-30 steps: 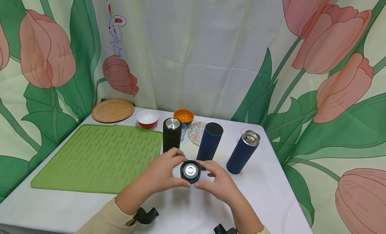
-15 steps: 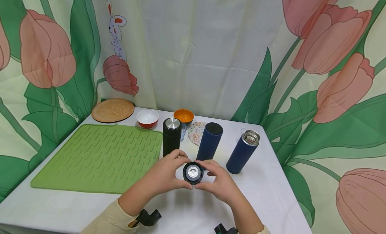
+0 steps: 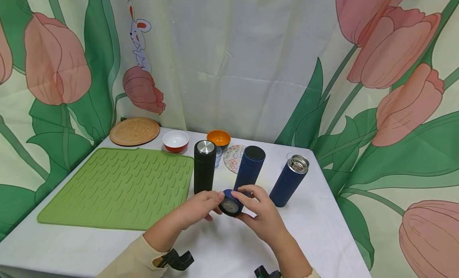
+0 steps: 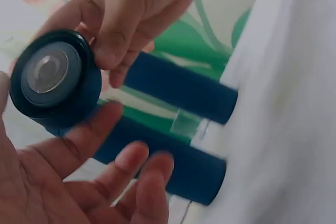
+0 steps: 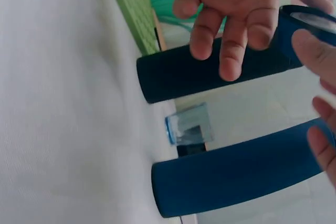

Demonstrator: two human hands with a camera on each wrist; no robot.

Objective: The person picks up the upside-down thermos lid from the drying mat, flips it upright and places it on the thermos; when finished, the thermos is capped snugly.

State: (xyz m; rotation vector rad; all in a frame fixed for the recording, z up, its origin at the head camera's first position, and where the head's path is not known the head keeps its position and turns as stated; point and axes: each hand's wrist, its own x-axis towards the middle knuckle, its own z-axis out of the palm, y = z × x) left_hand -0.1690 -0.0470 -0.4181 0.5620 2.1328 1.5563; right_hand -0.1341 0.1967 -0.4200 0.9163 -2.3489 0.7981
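Observation:
A blue bottle lid [image 3: 231, 202] is held tilted above the table, its dark-rimmed underside facing the head camera. My right hand [image 3: 263, 216] pinches it between thumb and fingers from the right. My left hand [image 3: 199, 208] is at the lid's left side, fingers spread and loosely extended; whether they touch it is hard to tell. In the left wrist view the lid [image 4: 55, 74] shows a round, pale disc inside. Behind the hands stand a black bottle [image 3: 204, 166] with a silver top, a blue bottle [image 3: 249, 166] with its lid on, and a lidless blue bottle [image 3: 288, 182] showing a steel mouth.
A green ridged mat [image 3: 118, 188] covers the table's left. Farther back are a round wooden board [image 3: 134, 131], a red-and-white bowl [image 3: 175, 141], an orange bowl [image 3: 218, 138], a small clear cup [image 5: 189, 124] and a patterned round disc [image 3: 233, 157]. A printed curtain [image 3: 229, 71] hangs behind.
The lid has tipped so its blue side shows. My left hand has loosened from its thumb-and-finger hold and spread its fingers; my right hand has shifted its hold on the lid. The bottles stay put.

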